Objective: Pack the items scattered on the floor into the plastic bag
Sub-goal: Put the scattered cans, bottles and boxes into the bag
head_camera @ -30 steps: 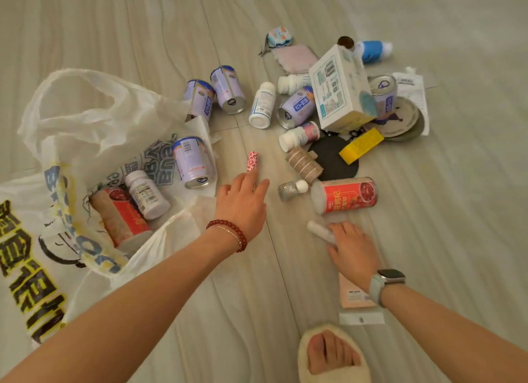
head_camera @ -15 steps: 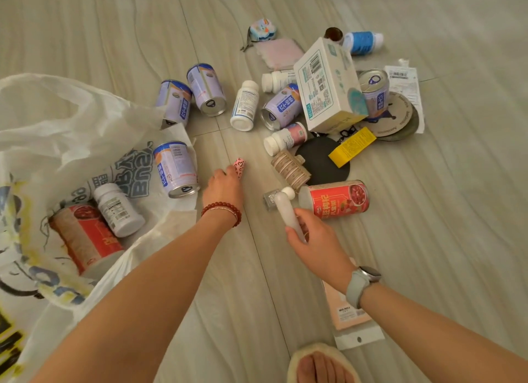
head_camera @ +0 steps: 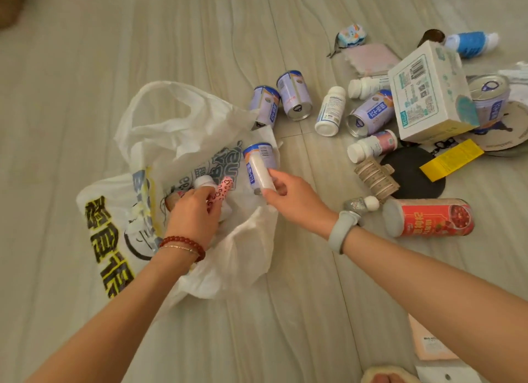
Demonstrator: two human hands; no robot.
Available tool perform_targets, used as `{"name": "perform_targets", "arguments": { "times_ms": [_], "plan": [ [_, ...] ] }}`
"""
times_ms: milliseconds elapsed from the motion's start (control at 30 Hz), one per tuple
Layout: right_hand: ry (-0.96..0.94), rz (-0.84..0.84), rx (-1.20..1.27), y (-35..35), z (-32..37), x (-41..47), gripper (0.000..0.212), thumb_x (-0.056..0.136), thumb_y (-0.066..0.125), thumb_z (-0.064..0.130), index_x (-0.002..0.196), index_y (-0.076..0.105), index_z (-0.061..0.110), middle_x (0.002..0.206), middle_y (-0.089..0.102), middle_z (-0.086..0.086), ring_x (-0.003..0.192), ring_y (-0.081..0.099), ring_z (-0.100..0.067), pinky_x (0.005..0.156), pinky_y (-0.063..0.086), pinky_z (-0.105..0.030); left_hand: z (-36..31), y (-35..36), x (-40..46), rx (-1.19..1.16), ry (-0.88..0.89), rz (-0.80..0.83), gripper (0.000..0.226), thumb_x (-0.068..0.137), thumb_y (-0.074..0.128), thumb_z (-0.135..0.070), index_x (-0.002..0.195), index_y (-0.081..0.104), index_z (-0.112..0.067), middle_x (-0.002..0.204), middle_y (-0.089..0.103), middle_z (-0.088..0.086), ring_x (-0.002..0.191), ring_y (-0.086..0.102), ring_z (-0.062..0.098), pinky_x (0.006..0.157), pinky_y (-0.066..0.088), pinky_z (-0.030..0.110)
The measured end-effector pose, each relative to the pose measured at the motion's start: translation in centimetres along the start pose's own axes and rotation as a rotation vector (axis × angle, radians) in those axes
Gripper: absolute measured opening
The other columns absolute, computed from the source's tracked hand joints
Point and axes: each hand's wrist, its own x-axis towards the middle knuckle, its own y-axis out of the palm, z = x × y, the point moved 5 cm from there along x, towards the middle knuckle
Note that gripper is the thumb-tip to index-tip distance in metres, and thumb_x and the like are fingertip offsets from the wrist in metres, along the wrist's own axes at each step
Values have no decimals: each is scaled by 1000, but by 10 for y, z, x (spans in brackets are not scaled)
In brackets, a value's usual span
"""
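Observation:
A white plastic bag [head_camera: 160, 117] with yellow and blue print lies open on the floor at the left. My left hand [head_camera: 194, 217] is over the bag's mouth, shut on a small pink spotted tube [head_camera: 220, 192]. My right hand [head_camera: 294, 202] holds a white tube [head_camera: 261, 174] pointing up over the bag's opening. Inside the bag lie a blue-and-white can [head_camera: 261, 158] and a white bottle [head_camera: 204, 181], partly hidden by my hands.
To the right lie several scattered items: a red can [head_camera: 431, 218], lilac cans [head_camera: 294, 95], white bottles [head_camera: 330, 111], a white box [head_camera: 428, 94], a yellow pack [head_camera: 451, 160], a black disc [head_camera: 414, 174]. A pink packet [head_camera: 431, 345] and my slippered foot [head_camera: 388, 375] sit at bottom right.
Both hands have swung left from the floor to over the bag, the left carrying the pink tube and the right the white tube. The view has turned left too.

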Motion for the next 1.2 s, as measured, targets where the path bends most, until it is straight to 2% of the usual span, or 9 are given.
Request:
{"name": "perform_targets", "arguments": {
  "times_ms": [100,233,300,400,600,833,933,1067,1200],
  "plan": [
    [5,53,89,21,5,11,25,88,52,13,109,62,5,106,67,-17,90,62,-27,85,52,-47,13,-13,-6,-84,-52,-117,23,90,46,-15,83,64,-3,81,60,14,81,55,31,64,32,27],
    [94,-303,153,-3,-28,26,23,87,46,5,104,62,7,99,67,-17,87,61,-29,85,51,-49,-9,-33,-25,-188,147,-193,31,89,45,-31,105,62,-10,99,62,7,93,56,23,78,37,22],
    [219,-357,135,-13,-51,37,25,88,44,7,107,60,3,99,64,-16,89,56,-26,91,47,-52,-30,-21,-34,0,349,-124,44,85,42,-39,114,58,-12,112,62,9,104,56,27,87,43,33],
    [333,-266,124,-12,-67,55,29,90,46,14,113,59,1,98,61,-15,89,54,-24,95,46,-49,-44,23,-38,368,424,136,56,86,38,-51,129,43,-15,135,47,6,126,39,25,101,29,43],
    [326,-108,299,8,-44,85,32,89,55,25,99,59,-5,73,52,-8,64,46,-18,60,38,-30,-48,66,-35,277,378,274,69,79,32,-70,128,40,-23,132,47,1,118,39,22,94,28,40],
    [307,109,220,27,-25,103,19,79,70,24,66,57,17,63,58,3,38,51,3,34,35,-10,-36,81,-58,178,632,374,56,85,45,-48,137,31,-33,148,29,0,130,29,28,96,31,41],
    [276,58,190,28,-22,105,17,78,70,20,70,56,15,67,58,1,53,52,-5,37,39,-14,-38,91,-61,166,659,425,55,88,45,-44,137,26,-32,153,17,-6,137,17,26,100,27,43],
    [218,40,119,25,-19,101,19,82,65,14,65,56,13,66,56,-1,59,51,-12,54,43,-25,-47,103,-62,162,688,451,49,90,48,-29,134,28,-25,143,39,-5,139,11,20,106,21,44],
    [200,-31,115,9,-24,90,28,86,58,13,61,52,4,57,49,-6,49,46,-13,55,42,-27,-43,106,-65,304,694,479,51,92,44,-22,140,25,-24,125,51,2,127,34,22,107,21,42]
  ]
}}
